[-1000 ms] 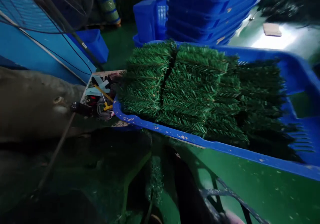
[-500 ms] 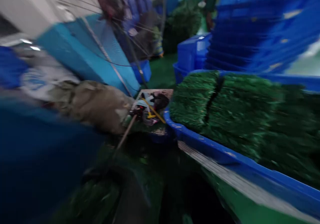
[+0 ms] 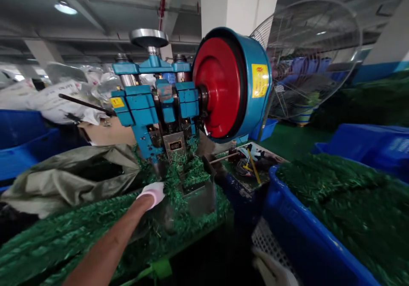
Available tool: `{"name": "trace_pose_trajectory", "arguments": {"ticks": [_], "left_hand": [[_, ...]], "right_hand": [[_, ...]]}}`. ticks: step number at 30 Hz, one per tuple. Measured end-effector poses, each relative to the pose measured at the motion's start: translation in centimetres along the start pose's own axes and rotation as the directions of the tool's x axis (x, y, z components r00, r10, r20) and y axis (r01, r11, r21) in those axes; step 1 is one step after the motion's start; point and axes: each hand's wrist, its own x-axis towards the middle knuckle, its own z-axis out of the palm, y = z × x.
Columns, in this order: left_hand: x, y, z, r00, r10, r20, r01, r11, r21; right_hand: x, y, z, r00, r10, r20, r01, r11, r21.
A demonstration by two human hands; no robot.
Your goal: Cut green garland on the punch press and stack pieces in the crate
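My left hand (image 3: 154, 193), in a white glove with a pink cuff, reaches to the front of a blue press machine (image 3: 140, 103). It touches or lies just beside a clump of green artificial foliage strips (image 3: 179, 181) at the machine's base; its fingers are hidden, so their grip does not show. My right hand (image 3: 275, 270), gloved in off-white, is low at the bottom edge beside a large blue crate (image 3: 306, 222). Its fingers look loosely stretched and apart, though blurred, with nothing visible in them. Dense green foliage (image 3: 358, 196) fills the crate.
A red flywheel (image 3: 220, 86) in a blue guard stands at the machine's right, with a wire fan cage (image 3: 358, 43) behind. A grey-green sack (image 3: 73, 184) lies left. More foliage (image 3: 64, 222) covers the left surface. A tool tray (image 3: 275, 155) sits behind the crate.
My view has swung left and up from the crate and floor, bringing the press machine into sight. Both gloved hands now show; neither was clearly visible before.
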Motion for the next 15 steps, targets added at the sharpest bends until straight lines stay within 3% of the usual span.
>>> {"name": "trace_pose_trajectory", "arguments": {"ticks": [1, 2, 4, 7, 9, 11, 15], "left_hand": [[-0.2, 0.4, -0.3, 1.000, 0.004, 0.017, -0.004, 1.000, 0.001], [-0.4, 0.6, -0.6, 1.000, 0.008, 0.028, -0.009, 1.000, 0.002], [-0.8, 0.6, -1.1, 0.999, 0.018, 0.034, -0.018, 1.000, 0.003], [-0.7, -0.2, -1.2, 0.999, 0.028, 0.031, -0.028, 1.000, -0.005], [-0.2, -0.6, -1.1, 0.999, 0.033, 0.034, -0.032, 0.999, -0.014], [0.5, -0.3, -0.9, 0.999, 0.036, 0.039, -0.035, 0.999, -0.021], [1.0, 1.0, -1.0, 0.999, 0.042, 0.024, -0.043, 0.997, 0.061]], "right_hand": [[1.1, -3.3, 0.6, 0.990, -0.138, 0.040, 0.138, 0.990, 0.007], [2.5, -7.0, 1.4, 0.950, -0.304, 0.065, 0.306, 0.952, -0.017], [6.5, -14.6, 3.2, 0.811, -0.572, 0.125, 0.585, 0.798, -0.144], [13.8, -23.2, 6.7, 0.617, -0.748, 0.247, 0.780, 0.539, -0.317], [18.5, -25.6, 9.5, 0.546, -0.762, 0.348, 0.825, 0.416, -0.383], [22.0, -25.9, 11.8, 0.516, -0.741, 0.430, 0.839, 0.336, -0.427], [24.7, -24.1, 13.2, 0.535, -0.678, 0.504, 0.829, 0.308, -0.467]]}}
